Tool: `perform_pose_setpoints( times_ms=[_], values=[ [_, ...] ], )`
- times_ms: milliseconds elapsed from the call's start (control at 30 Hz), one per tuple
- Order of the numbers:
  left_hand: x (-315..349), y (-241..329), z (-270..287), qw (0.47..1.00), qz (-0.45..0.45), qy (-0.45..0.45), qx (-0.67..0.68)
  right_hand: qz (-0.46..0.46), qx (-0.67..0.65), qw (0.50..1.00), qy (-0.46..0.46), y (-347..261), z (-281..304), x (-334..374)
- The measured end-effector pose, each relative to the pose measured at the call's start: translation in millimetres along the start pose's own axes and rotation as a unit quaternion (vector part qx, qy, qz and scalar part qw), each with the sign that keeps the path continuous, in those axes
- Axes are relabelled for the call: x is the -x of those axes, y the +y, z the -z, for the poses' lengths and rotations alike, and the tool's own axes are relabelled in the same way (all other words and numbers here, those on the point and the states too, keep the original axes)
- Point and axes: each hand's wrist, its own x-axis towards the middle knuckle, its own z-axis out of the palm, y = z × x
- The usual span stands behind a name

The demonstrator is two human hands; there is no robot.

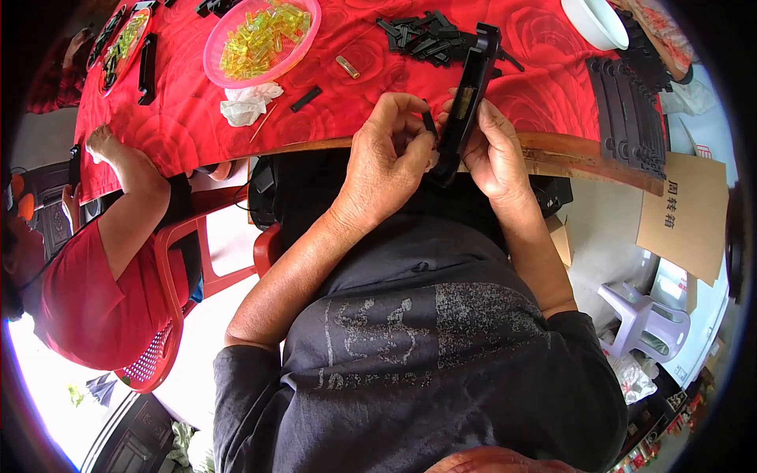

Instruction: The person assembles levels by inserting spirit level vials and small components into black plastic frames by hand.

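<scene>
My right hand [495,154] is closed around a long black plastic spirit level body [475,71], tilted upright over the table's near edge. A yellow-green clear vial [466,101] shows in its middle opening. My left hand [390,158] pinches a small flat black strip [429,123] beside the body's lower half; its fingertips are partly hidden. Ahead of the hands is a pile of small black plastic pieces [426,38]. On the red cloth to the left lie a single yellowish vial [347,67] and another black strip [306,98].
A pink basket [208,59] holds many yellow vials, with crumpled white tissue [246,106] nearby. Several black level bodies [627,110] line the table's right end, below a white bowl [595,24]. A person in red [102,284] sits at left. A cardboard box [682,217] stands right.
</scene>
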Motion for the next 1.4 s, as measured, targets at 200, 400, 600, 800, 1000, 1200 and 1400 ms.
perform_pose_setpoints(
  times_ms=[200,400,600,800,1000,1200,1400],
  values=[
    [-4.8,2.8,-4.7,0.995,-0.015,0.034,-0.088,-0.003,-0.007,1.000,-0.007,-1.4,1.0,0.3],
    [-6.9,0.0,-6.1,0.993,-0.032,0.023,-0.107,-0.003,-0.015,1.000,0.004,-0.1,1.7,0.1],
    [-9.4,1.7,-4.5,0.993,-0.012,-0.004,-0.117,0.000,-0.007,1.000,0.019,2.6,4.5,0.4],
    [-9.2,8.6,-9.0,0.985,-0.032,0.001,-0.168,-0.002,0.003,0.999,0.045,0.3,-5.6,3.0],
    [-11.1,7.4,-6.7,0.961,-0.125,-0.010,-0.247,-0.012,-0.008,0.999,0.049,-0.3,-8.1,4.6],
    [-10.9,14.0,-11.9,0.965,-0.108,-0.027,-0.237,0.000,0.012,0.997,0.073,4.6,-7.3,6.7],
    [-15.1,13.4,-10.7,0.971,-0.095,-0.003,-0.218,-0.012,0.007,0.998,0.068,5.1,-9.4,7.6]
  ],
)
